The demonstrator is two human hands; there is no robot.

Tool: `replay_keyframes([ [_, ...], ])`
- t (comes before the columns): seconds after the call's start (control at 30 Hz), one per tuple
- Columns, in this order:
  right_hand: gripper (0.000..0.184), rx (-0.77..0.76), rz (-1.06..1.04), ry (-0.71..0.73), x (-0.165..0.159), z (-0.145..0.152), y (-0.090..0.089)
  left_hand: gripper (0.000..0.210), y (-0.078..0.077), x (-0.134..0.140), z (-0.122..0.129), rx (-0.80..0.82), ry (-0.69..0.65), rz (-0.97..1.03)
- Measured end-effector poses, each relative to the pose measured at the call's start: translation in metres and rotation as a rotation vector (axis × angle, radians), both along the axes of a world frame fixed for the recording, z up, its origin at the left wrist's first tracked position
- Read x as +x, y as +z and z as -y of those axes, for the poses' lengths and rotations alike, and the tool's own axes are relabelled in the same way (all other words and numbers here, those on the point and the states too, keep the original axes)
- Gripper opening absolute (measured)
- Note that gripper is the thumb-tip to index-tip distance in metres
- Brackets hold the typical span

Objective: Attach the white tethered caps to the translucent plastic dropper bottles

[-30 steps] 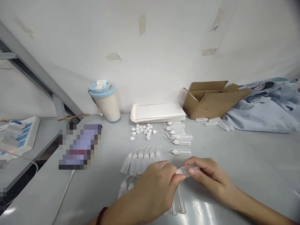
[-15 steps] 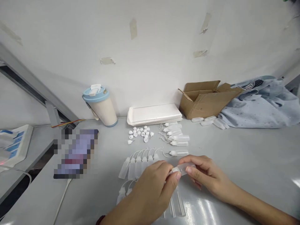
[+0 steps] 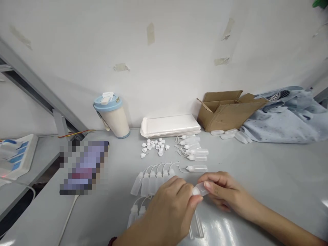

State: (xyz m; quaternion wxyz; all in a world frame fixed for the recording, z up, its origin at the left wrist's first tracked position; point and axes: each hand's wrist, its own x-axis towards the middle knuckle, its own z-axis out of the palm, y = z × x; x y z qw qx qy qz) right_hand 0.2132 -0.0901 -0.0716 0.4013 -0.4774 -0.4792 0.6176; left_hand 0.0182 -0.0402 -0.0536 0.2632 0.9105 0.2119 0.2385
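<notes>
A small translucent squeeze bottle point(image 3: 203, 189) with a white top is held between both hands above the table. My left hand point(image 3: 174, 205) is closed on its white cap end, thumb and fingers pinching it; the tip is hidden in the hand. My right hand point(image 3: 229, 193) grips the bottle's clear body from the other side. Beyond the left hand, several capped bottles point(image 3: 152, 181) lie in a row with thin looped straps. More strapped bottles point(image 3: 196, 168) lie on their sides farther back. Clear tubes point(image 3: 197, 227) lie partly under my left forearm.
Loose white caps point(image 3: 157, 147) are scattered before a stack of white envelopes point(image 3: 171, 125). An open cardboard box point(image 3: 225, 116), bare bottles point(image 3: 229, 133) and blue-grey cloth point(image 3: 287, 118) sit at the right. At the left are a tumbler point(image 3: 115, 119), a blurred phone point(image 3: 85, 167) and a power strip point(image 3: 23, 153).
My left hand has rolled over the bottle's top, so its white collar now shows beside the thumb. The bottle tilts slightly differently. The whole view has shifted slightly.
</notes>
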Motion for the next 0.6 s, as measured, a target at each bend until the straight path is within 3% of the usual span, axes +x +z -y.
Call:
replay_keyframes([
  [0.17, 0.042, 0.058, 0.081, -0.045, -0.003, 0.001, 0.005, 0.018, 0.007, 0.0, -0.006, -0.268, 0.083, -0.053],
  [0.33, 0.043, 0.171, 0.248, -0.06, -0.003, 0.003, 0.011, 0.012, 0.012, 0.001, -0.01, -0.362, 0.126, -0.065],
  [0.5, 0.036, 0.327, 0.39, -0.009, -0.002, 0.001, 0.013, 0.022, 0.008, 0.0, -0.008, -0.267, 0.089, -0.014],
  [0.6, 0.043, 0.313, 0.382, 0.018, -0.002, -0.001, 0.012, 0.029, 0.003, 0.001, -0.007, -0.144, 0.037, 0.023],
])
